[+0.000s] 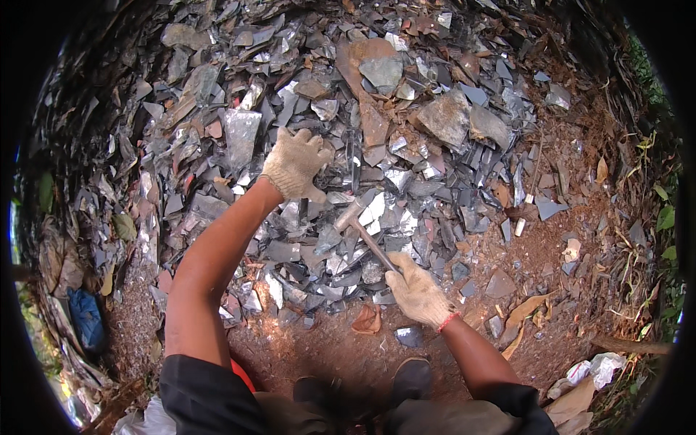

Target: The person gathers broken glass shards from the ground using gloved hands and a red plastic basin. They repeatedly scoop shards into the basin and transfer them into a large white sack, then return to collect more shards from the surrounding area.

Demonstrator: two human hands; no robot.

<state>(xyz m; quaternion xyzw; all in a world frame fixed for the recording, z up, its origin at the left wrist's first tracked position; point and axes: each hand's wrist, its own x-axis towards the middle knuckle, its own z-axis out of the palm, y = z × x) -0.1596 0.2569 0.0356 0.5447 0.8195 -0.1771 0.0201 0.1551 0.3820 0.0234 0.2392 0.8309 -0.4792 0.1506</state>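
Note:
My left hand (296, 165), in a cream knitted glove, reaches over a heap of broken, shiny grey glass-like shards (377, 210). Its fingers are spread and slightly bent, the thumb apart from them, and no held piece shows. Next to it on the left lies a large flat grey shard (241, 138). My right hand (419, 293), gloved the same way, is closed round the handle of a small hammer (371, 243). The hammer's head points up and left, just over the shards, nearer to me than the left hand.
Thick stone-like slabs (444, 119) and a long rusty brown piece (372, 109) lie farther back. Bare reddish soil (565, 268) with dry leaves (528, 310) borders the heap. My dark shoes (412, 378) stand at the near edge. A blue bundle (85, 319) sits far left, crumpled plastic (602, 368) lower right.

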